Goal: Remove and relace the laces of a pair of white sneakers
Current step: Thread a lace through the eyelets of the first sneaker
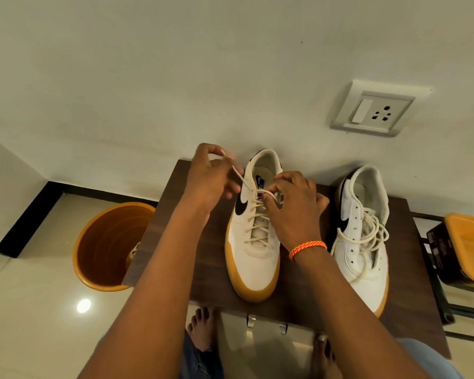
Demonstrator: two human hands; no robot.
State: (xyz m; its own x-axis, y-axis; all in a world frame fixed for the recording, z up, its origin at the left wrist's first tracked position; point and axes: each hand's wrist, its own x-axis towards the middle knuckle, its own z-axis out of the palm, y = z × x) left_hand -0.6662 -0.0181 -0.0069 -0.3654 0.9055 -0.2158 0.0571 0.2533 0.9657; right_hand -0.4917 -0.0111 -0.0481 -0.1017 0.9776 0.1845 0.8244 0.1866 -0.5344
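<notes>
A dark wood desk [192,242] carries two white sneakers: the laced sneaker [253,242] at centre, the unlaced sneaker [359,250] to its right with a loose lace [367,231] piled on it. An orange bucket [107,247] stands left, a wall socket [372,110] above. The left hand [211,176] pinches the lace end [240,173]; the right hand [293,203], fingers curled, seems to grip a lace loop at the top eyelets.

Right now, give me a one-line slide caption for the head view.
Both hands, left hand and right hand, pull lace ends at the laced sneaker; unlaced sneaker waits beside it.
</notes>
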